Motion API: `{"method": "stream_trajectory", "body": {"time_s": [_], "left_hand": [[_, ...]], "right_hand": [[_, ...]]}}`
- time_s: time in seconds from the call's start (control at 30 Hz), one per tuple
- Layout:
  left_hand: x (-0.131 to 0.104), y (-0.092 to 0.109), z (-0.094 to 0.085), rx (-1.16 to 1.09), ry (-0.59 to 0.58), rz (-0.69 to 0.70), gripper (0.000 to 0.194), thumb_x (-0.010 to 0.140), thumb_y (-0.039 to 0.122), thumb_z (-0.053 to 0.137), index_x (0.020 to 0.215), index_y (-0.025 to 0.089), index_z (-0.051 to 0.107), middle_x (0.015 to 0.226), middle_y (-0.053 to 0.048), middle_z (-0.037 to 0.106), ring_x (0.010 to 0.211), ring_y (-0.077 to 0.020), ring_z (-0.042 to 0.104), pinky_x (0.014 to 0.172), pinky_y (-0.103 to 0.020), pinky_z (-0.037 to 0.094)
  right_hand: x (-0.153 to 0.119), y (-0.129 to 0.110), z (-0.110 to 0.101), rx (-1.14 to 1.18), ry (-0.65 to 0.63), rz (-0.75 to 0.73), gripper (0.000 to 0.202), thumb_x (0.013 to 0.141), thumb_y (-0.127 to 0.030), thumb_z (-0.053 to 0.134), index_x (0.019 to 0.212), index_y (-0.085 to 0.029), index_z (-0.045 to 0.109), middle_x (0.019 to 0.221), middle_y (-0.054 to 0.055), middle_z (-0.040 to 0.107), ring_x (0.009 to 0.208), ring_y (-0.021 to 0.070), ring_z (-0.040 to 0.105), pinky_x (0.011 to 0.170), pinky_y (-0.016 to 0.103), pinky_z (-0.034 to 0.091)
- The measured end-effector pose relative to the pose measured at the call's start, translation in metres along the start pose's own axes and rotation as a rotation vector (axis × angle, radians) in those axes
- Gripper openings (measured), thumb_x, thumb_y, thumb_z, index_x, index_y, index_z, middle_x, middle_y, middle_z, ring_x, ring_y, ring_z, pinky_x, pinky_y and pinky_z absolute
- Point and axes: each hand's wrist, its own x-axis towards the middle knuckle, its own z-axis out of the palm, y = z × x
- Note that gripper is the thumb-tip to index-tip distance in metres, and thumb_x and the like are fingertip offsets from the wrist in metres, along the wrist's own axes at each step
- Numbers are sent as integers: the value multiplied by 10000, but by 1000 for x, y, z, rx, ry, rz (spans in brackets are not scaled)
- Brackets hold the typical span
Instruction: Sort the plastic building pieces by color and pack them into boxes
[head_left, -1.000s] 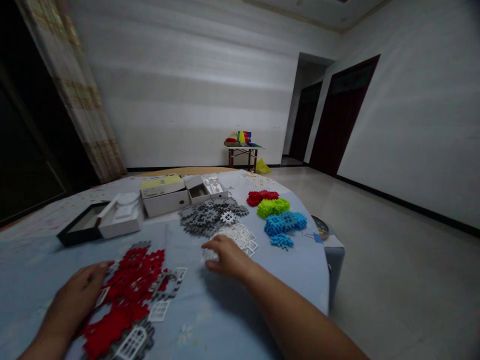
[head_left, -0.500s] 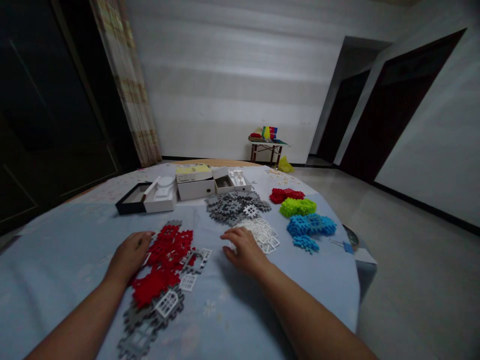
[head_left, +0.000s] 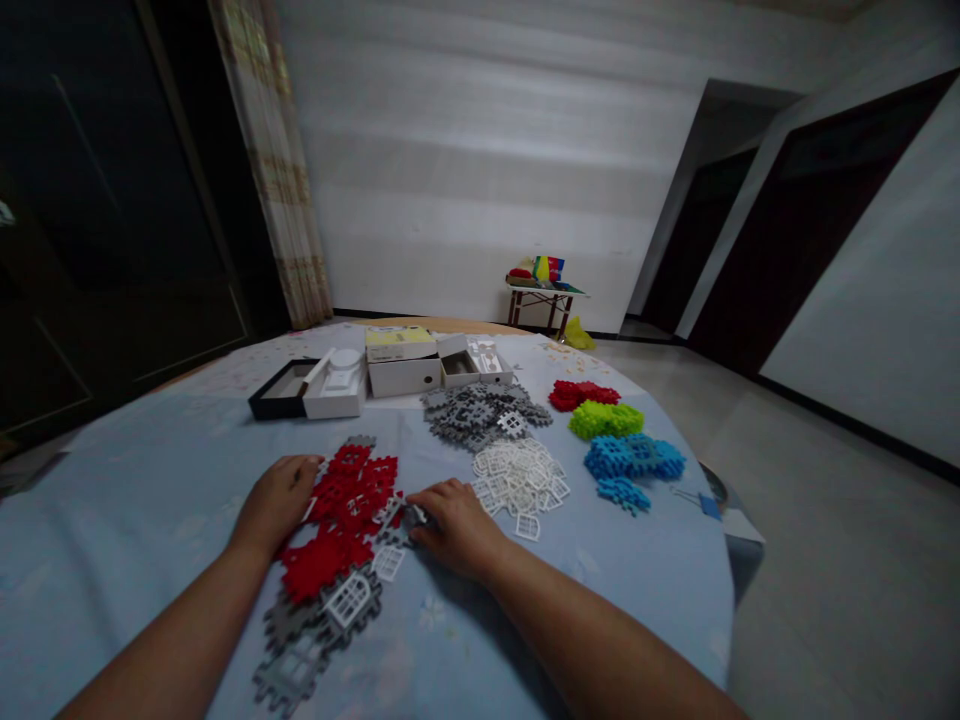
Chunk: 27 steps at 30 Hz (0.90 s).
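Observation:
Red notched plastic pieces (head_left: 326,560) lie in a heap left of centre, with grey pieces (head_left: 292,665) below them. My left hand (head_left: 279,500) rests against the heap's left edge; what its curled fingertips hold, if anything, is hidden. On the heap's right side, my right hand (head_left: 455,525) has thumb and fingers closed on a grey piece (head_left: 415,517). White window pieces (head_left: 517,472) are piled beyond my right hand, and one loose white piece (head_left: 527,526) lies nearer. Behind them is a pile of dark grey pieces (head_left: 480,412).
Red (head_left: 583,394), green (head_left: 606,419) and blue piles (head_left: 634,456) line the table's right side. Towards the back stand a black box (head_left: 277,392), a white box (head_left: 337,388) and a yellow-topped box (head_left: 403,365). A small table (head_left: 541,291) stands by the wall.
My right hand has moved left from the white pile to the edge of the red heap and closed on a grey piece. A loose white piece now shows below the white pile. The view has shifted slightly.

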Motion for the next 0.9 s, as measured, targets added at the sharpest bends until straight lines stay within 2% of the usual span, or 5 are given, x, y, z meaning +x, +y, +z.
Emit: {"method": "stream_trajectory", "body": {"time_s": [0.2, 0.37, 0.47, 0.7, 0.9], "left_hand": [[2, -2, 1, -21, -4, -6, 526, 800, 475, 272, 912, 141, 662, 987, -118, 671, 933, -216, 608, 847, -304, 455], [3, -3, 2, -45, 2, -8, 519, 797, 466, 280, 919, 137, 662, 978, -121, 674, 936, -219, 608, 848, -314, 458], [2, -4, 2, -63, 10, -3, 515, 796, 472, 282, 913, 147, 664, 972, -112, 677, 930, -212, 611, 853, -310, 457], [3, -5, 1, -89, 13, -4, 515, 789, 468, 290, 902, 140, 670, 962, -105, 681, 913, -211, 614, 839, -301, 463], [3, -8, 3, -109, 13, -7, 501, 792, 464, 288, 906, 153, 664, 972, -95, 677, 933, -208, 606, 864, -300, 450]], "right_hand": [[-2, 5, -5, 327, 67, 121, 411, 689, -178, 662, 1091, -236, 605, 908, 16, 572, 737, 107, 530, 703, 226, 433], [2, 23, -17, 569, 50, 192, 192, 688, -234, 643, 871, -177, 655, 641, -34, 563, 538, 70, 464, 509, 184, 380], [15, 37, -33, 727, 102, 300, 194, 651, -287, 654, 790, -154, 635, 540, -49, 530, 465, 65, 438, 455, 187, 358], [43, 59, -62, 896, 610, 401, 398, 593, -412, 651, 905, -167, 622, 744, 15, 627, 628, 117, 562, 571, 248, 452], [32, 73, -37, 797, 542, 440, 315, 647, -361, 594, 880, -151, 623, 732, 25, 637, 635, 145, 589, 527, 248, 454]]}}
